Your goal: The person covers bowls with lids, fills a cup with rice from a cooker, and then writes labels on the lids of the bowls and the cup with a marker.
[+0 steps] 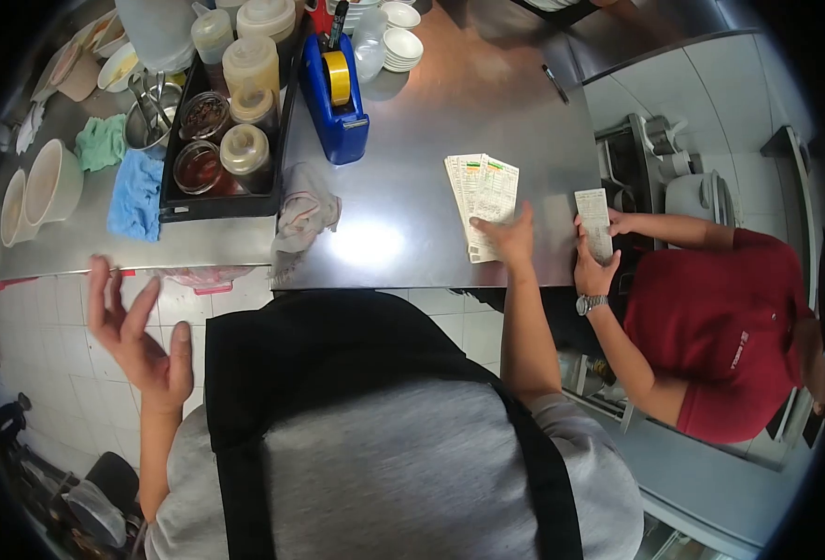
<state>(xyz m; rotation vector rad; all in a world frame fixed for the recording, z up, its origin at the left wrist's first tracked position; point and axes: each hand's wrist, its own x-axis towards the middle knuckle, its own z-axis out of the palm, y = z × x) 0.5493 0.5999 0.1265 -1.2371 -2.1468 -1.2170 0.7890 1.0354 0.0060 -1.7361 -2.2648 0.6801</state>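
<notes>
A stack of printed order slips (495, 187) with green and orange marks lies slightly fanned on the steel counter. My right hand (508, 235) is at its lower right side, thumb across the top slip and the other fingers along the right edge, partly hidden. My left hand (137, 331) is raised in front of the counter's edge, fingers spread and holding nothing. To the right, a co-worker in a red shirt (720, 327) holds another printed slip (594, 224) in both hands.
A blue tape dispenser (340, 140) with yellow tape stands beside a black tray (216, 209) of sauce bottles and jars. A crumpled grey cloth (305, 210), a blue cloth (135, 196) and a green cloth (102, 142) lie leftward. A black pen (555, 84) and stacked white bowls (401, 49) are farther back.
</notes>
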